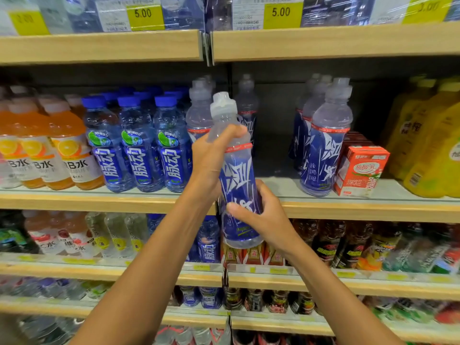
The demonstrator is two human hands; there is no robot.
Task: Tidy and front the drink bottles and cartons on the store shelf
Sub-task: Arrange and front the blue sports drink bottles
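Store shelf (99, 200): left hand (211, 158) grips bottle (237, 170) shoulder, right hand (260, 211) wraps base; label partly hidden.

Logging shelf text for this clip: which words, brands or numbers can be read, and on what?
"5.00": yellow price tag, upper shelf, left.
"5.00": second yellow price tag, right of it.
"脉动": blue-capped clear plastic bottles.
"B水": orange drink bottles.
Unreadable: stylised print on the held blue-labelled clear bottle; red carton; leftmost yellow tag, blurred.

A carton (361, 170) stands right of the bottle row (323, 145).
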